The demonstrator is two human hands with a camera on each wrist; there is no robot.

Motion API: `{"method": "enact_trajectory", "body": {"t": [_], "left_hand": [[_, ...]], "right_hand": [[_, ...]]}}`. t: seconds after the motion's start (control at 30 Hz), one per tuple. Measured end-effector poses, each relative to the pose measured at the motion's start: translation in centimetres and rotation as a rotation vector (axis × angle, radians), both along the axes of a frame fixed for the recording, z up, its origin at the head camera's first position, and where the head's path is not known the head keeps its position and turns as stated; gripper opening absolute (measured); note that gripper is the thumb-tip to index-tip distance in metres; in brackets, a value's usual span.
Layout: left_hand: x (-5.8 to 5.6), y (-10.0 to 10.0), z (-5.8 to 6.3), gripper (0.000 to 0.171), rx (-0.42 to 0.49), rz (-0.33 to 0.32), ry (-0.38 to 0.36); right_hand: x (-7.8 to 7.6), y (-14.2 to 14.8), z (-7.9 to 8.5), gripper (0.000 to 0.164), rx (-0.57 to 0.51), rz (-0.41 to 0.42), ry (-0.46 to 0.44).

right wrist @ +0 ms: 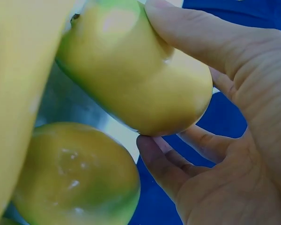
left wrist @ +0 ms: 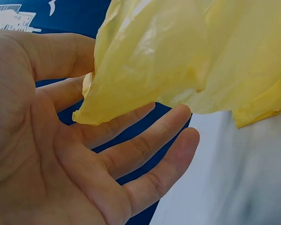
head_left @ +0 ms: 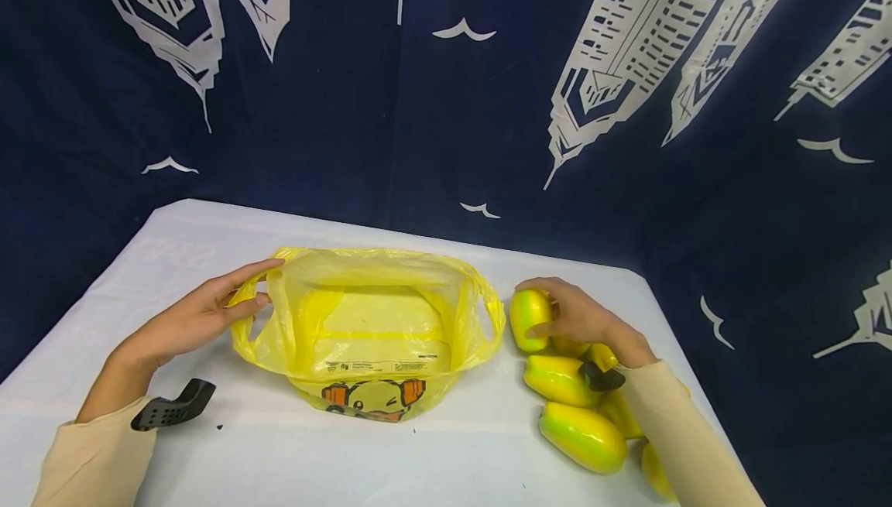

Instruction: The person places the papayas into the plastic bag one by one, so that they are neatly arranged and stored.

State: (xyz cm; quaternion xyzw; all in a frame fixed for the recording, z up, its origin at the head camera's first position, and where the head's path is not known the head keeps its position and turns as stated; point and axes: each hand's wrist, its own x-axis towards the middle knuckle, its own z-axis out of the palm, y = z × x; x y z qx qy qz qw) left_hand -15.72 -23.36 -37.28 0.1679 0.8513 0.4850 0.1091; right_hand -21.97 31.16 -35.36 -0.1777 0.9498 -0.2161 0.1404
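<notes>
A yellow plastic bag (head_left: 418, 261) stands on the table with its mouth wide, a cartoon face printed on its front. At its left handle is my left hand (head_left: 191, 313), thumb and index finger touching the handle; the left wrist view shows the fingers extended and spread beside the thin plastic (left wrist: 150, 61). To the right of the bag, my right hand (head_left: 578, 313) grips a yellow-green mango (head_left: 530, 317), thumb on one side and fingers on the other. Another mango (right wrist: 79, 173) lies close below it in the right wrist view.
Several more mangoes (head_left: 584, 437) lie in a group under and beside the right forearm, which partly hides them. The white table (head_left: 334, 460) ends at a dark blue curtain (head_left: 348, 143) with white building prints. Black devices (head_left: 177, 406) sit at both wrists.
</notes>
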Motion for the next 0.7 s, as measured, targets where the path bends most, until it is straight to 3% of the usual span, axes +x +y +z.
{"method": "enact_trajectory", "body": {"t": [0.33,0.7], "left_hand": [[0.1,0.0,0.1,0.061,-0.019,0.014,-0.002],[0.2,0.0,0.1,0.060,-0.015,0.005,0.009]], "right_hand": [[-0.2,0.8,0.7,0.071,-0.060,-0.046,0.009],[0.0,1.1,1.8,0.075,-0.124,-0.031,0.056]]}}
